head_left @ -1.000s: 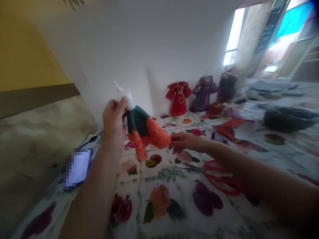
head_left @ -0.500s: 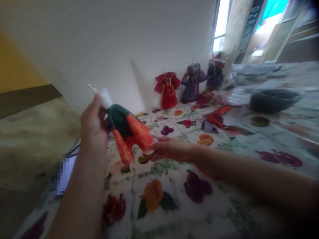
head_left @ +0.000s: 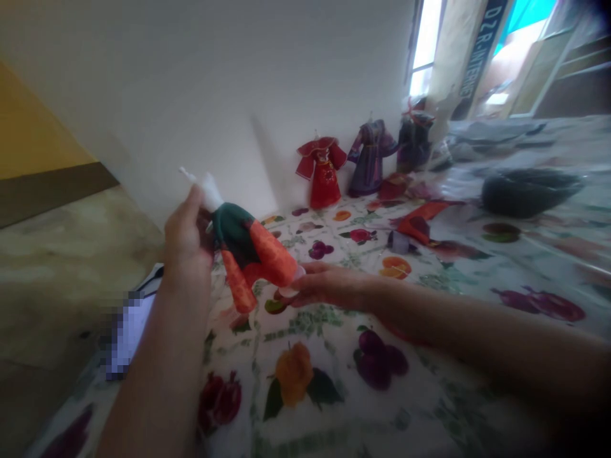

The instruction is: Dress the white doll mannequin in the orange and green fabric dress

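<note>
A small green and orange garment [head_left: 238, 238] with a white top end hangs tilted between my two hands, above the fruit-patterned tablecloth [head_left: 329, 346]. Wrapped round its white upper end is my left hand [head_left: 188, 226], with a thin white tip sticking up past the thumb. My right hand [head_left: 319, 284] pinches the pale edge at the lower right end of the orange part. The other orange part hangs free over the cloth. Some of my left fingers are hidden behind the garment.
A small red dress [head_left: 325, 175], a purple robe [head_left: 371, 159] and a dark one [head_left: 414, 143] stand by the wall. Orange-red fabric [head_left: 420, 221] and a dark bundle [head_left: 529, 191] lie at the right. A pixelated object [head_left: 131, 334] is at the left edge.
My left hand has moved slightly right and down with the white end of the garment. My right hand has stayed nearly in place at the orange end.
</note>
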Motion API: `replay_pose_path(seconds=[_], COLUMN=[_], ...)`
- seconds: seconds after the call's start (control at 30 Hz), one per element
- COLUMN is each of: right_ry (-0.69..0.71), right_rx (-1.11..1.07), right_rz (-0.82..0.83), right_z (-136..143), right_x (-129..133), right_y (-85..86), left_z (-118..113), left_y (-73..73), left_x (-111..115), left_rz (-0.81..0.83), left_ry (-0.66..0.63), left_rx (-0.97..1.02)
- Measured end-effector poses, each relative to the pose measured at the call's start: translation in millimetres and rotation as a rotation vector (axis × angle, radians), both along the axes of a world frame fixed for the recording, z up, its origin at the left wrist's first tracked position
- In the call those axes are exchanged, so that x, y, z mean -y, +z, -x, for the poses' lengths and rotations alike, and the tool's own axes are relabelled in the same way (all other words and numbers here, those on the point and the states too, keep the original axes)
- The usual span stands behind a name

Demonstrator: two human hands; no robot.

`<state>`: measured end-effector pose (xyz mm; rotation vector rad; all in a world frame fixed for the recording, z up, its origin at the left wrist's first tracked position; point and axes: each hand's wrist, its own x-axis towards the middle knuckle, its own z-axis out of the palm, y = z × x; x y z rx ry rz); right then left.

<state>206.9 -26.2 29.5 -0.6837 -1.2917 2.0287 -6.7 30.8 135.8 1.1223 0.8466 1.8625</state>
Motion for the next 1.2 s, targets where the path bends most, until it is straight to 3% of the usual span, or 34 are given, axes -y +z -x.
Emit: replay_pose_path(seconds=[0.13,0.3,0.5,0.7,1.2], right_ry=[-0.015,-0.307,-0.447,-0.463,-0.426], right_rx=[0.043,0.103,0.094,0.113,0.122], right_rz=[-0.019,0.049,0.063,0.063,0.073], right_z=[-4,-15,-24,-26,-28], right_x=[-8,-23,-38,-42,-39], right_y=[-5.2,-10.1,-9.6,-14.8,-7.3], left_z=[-1,1,1,-4,-14], left_y=[1.0,-5.1,-22.4,-27.8,-26.7], left_x=[0,-6,-21,-24,-15], left_rz=[-0.047,-0.117,-0.149,-0.142,-0.089], left_ry=[0.030,0.086,0.042,0.001,-0.045], left_rx=[-0.012,-0.187,-0.294,-0.274,-0.261])
